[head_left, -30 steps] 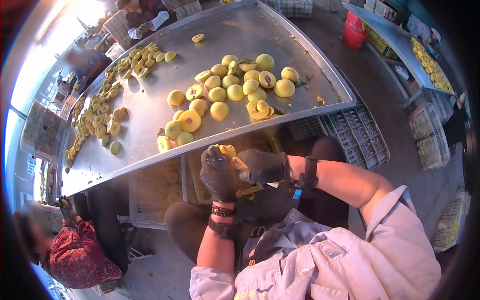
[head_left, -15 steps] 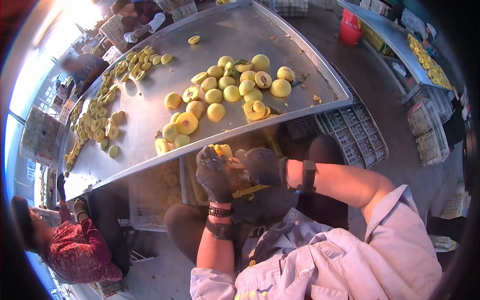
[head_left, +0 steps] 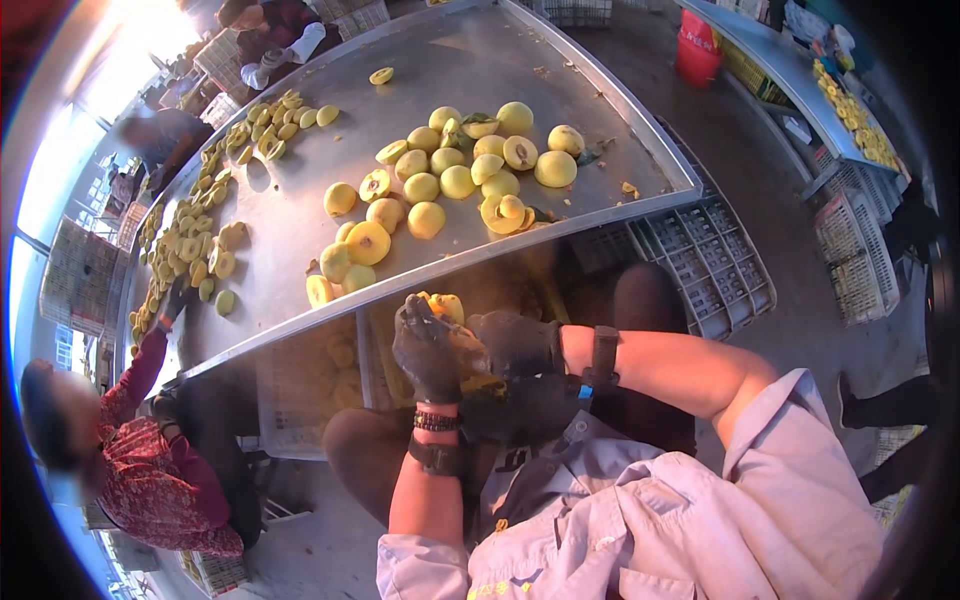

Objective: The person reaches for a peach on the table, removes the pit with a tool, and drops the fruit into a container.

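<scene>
Yellow fruit sits at the top of the left hand, below the near edge of the metal table, over the person's lap. Left hand in a black glove, fingers clamped round the fruit. Right hand, also black-gloved, is pressed against the left one with fingers curled. Can't tell if it grips anything.

Containers: a plastic crate under the table, just beyond the hands, with yellow fruit pieces dimly visible inside. Grey empty crates lie on the floor to the right of the hands. More white crates are stacked further right, contents unclear. Red bucket on the floor at the far end, contents hidden.

Surface: the table is steel with a raised rim. A pile of fruit, whole and halved, some showing the pit, lies near the close edge. A long strip of fruit halves runs along the left side. One lone half lies far up.

Room: a co-worker in a red patterned sleeve at lower left has a hand on the table by the halves. Two other people are at the far corner. A second table at upper right carries yellow pieces. Grey concrete floor, bright daylight at left.
</scene>
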Tool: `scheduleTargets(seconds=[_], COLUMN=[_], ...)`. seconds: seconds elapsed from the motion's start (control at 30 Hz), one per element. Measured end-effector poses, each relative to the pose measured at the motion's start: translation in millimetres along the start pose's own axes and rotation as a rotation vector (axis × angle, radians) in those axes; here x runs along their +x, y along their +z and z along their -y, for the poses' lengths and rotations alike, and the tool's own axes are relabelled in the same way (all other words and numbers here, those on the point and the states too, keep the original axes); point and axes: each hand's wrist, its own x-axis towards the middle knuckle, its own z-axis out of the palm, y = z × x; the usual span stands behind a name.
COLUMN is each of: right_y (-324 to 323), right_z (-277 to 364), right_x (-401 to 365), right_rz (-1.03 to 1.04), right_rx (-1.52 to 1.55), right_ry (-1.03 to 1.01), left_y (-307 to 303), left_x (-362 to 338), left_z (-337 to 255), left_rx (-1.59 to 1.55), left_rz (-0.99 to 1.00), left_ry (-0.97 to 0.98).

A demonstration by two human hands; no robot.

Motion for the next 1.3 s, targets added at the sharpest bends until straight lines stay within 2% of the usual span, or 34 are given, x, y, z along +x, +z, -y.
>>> scheduleTargets(seconds=[0.07,0.1,0.17,0.2,0.27,0.33,0.4,0.47,0.57,0.6,0.7,0.8,0.87,0.9,0.93,0.97,1.03,1.07,1.13,1.2,1.27,1.3], right_y=[-1,-8,-29,-28,-22,-2,8,-12,-18,-16,-10,-11,-20,-23,-19,-2,4,5,-11,-21,-22,-22], right_z=[-3,6,31,30,30,8,-6,17,31,29,23,20,25,22,6,-23,-29,-32,-14,3,0,-2], right_x=[0,-2,0,0,-4,-3,-10,-11,-13,-14,-14,-15,-18,-17,-18,-21,-21,-26,-25,-18,-19,-19], right_rz=[0.118,0.189,0.327,0.312,0.282,0.211,0.206,0.284,0.308,0.300,0.253,0.172,0.136,0.051,-0.009,0.017,0.041,0.053,0.028,-0.066,-0.093,-0.108], right_rx=[0.161,0.342,0.698,0.734,0.814,0.577,0.530,0.669,1.049,1.024,0.977,1.050,1.207,1.250,1.176,0.790,0.288,0.163,0.089,0.217,0.354,0.420], right_ry=[0.057,0.222,0.541,0.552,0.576,0.311,0.294,0.509,0.667,0.657,0.617,0.557,0.522,0.530,0.623,0.566,0.520,0.539,0.554,0.549,0.486,0.455], left_y=[2,1,1,1,1,2,4,6,10,10,5,12,12,9,7,1,-3,-6,-13,-19,-27,-34], left_x=[3,1,2,3,0,0,0,-1,-4,-3,-2,0,2,1,0,-3,-3,-3,-4,-6,-1,4], left_z=[5,9,11,12,14,14,13,26,34,31,18,26,50,53,55,50,53,55,42,36,28,13], left_rx=[-0.055,-0.078,-0.003,0.035,-0.016,-0.115,-0.260,-0.244,-0.215,-0.203,-0.318,-0.784,-0.096,0.024,0.144,0.030,0.000,-0.015,-0.084,-0.161,-0.436,-0.671], left_rz=[0.007,0.015,-0.014,-0.030,0.014,0.036,0.045,0.111,0.132,0.132,0.197,0.116,-0.045,-0.055,-0.074,-0.019,0.042,0.072,0.109,0.143,0.196,0.228], left_ry=[0.017,0.020,0.185,0.266,0.158,0.025,-0.136,-0.102,-0.060,-0.043,-0.185,-0.527,0.084,0.153,0.222,0.069,0.054,0.046,0.035,-0.008,-0.210,-0.393])
